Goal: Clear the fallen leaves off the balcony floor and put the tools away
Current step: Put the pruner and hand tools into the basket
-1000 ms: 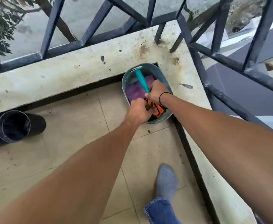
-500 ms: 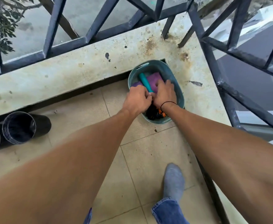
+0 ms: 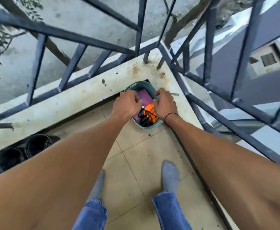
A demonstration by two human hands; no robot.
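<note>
A teal basket stands on the tiled floor in the balcony's corner, against the concrete ledge. Inside it lie a purple cloth and an orange and black tool. My left hand is at the basket's left rim with its fingers curled, and the rim under it is hidden. My right hand curls its fingers over the right rim. The teal-handled tool does not show.
The stained concrete ledge and dark metal railing close the corner on two sides. Black pots lie on their sides at the left under the ledge. My feet in grey socks stand on the beige tiles. A small crumb of debris lies by the basket.
Both hands came out of the basket's middle and moved apart to its two rims. The teal handle they were pushing down is out of sight. The view has pulled back and tilted up.
</note>
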